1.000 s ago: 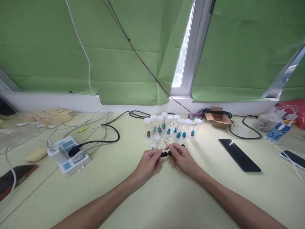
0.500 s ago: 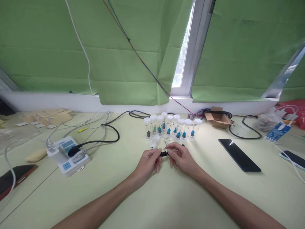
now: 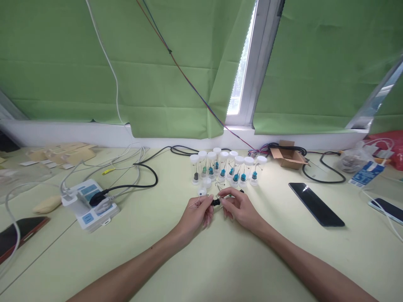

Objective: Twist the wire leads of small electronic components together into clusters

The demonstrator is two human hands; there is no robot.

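My left hand (image 3: 197,213) pinches a small black ribbed part (image 3: 215,202) between thumb and fingers. A thin pale wire (image 3: 195,204) loops out beside that thumb. Close on the right, my right hand (image 3: 238,208) has thumb and forefinger brought together at the part's other end; whatever they grip is hidden or too small to name. Just beyond the hands stand several clear tubes with white caps (image 3: 223,155), holding small blue, green or dark pieces on thin wires. A white cap (image 3: 202,191) lies in front of them.
A white power strip (image 3: 91,205) with plugs and cables sits at the left. To the right lie a black phone (image 3: 316,204) and, behind it, an open cardboard box (image 3: 289,158). Black cables (image 3: 157,176) run along the back. Another phone (image 3: 388,209) is at the far right.
Almost nothing differs. The fingers of my right hand have shifted slightly against the black part; my left hand stays in place.
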